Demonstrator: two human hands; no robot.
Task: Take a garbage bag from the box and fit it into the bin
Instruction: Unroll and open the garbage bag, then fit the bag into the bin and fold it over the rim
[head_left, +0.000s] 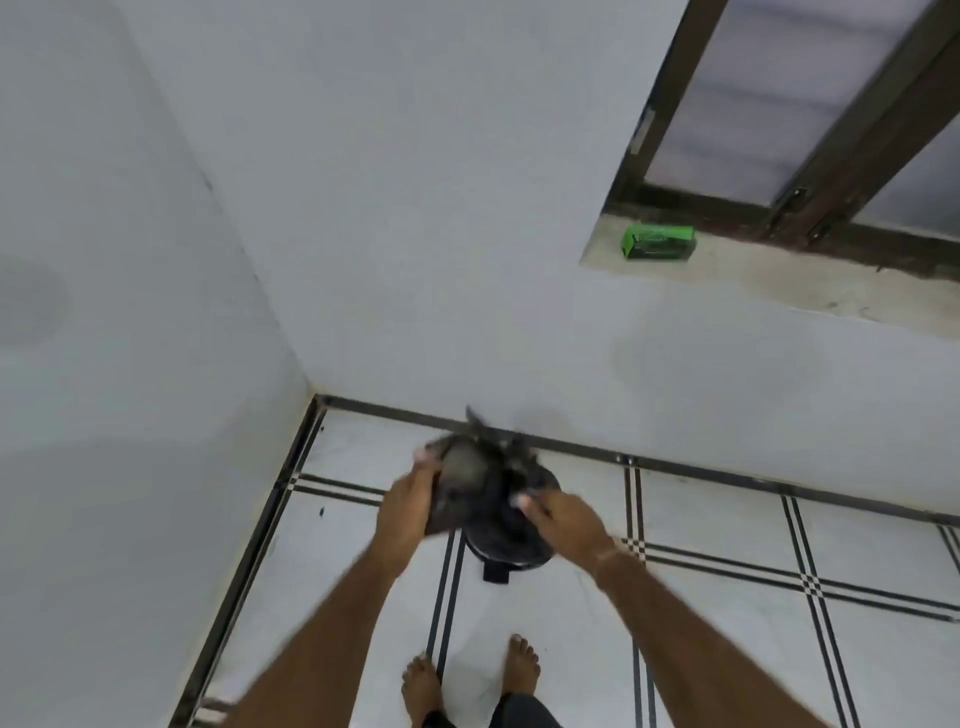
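1. Two hands are gripping the dark garbage bag (470, 475) at lower centre of the frame: the left hand (408, 506) is pinching its left edge, the right hand (563, 522) its right edge.
2. Bunched and blurred, the bag is stretching roughly left to right between them, a crumpled tip poking up toward the wall.
3. Just beneath it, the black bin (506, 551) is standing on the white tiled floor (727, 519), near the wall.
4. At upper right, the green box (658, 242) is lying on the window sill (779, 275), well apart.
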